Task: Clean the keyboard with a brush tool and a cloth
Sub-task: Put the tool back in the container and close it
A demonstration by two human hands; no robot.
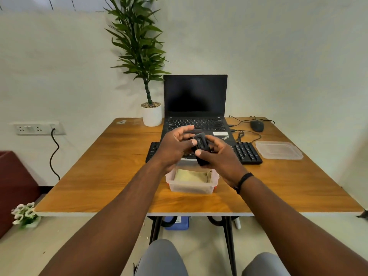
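Observation:
A black brush tool (200, 145) is held up above the table, in front of me. My right hand (219, 156) grips its lower body with thumb and curled fingers. My left hand (177, 145) touches its upper left side with the thumb, the other fingers spread loosely above it. A black external keyboard (248, 153) lies behind the hands, its middle hidden by them. A beige cloth (192, 176) lies folded inside a clear plastic container (191, 187) just below the hands.
An open black laptop (195, 108) stands behind the keyboard. The container's lid (278, 150) lies at the right, a black mouse (257, 125) with cables behind it. A potted plant (151, 114) stands at the back left. The wooden table (99, 176) ends near my knees.

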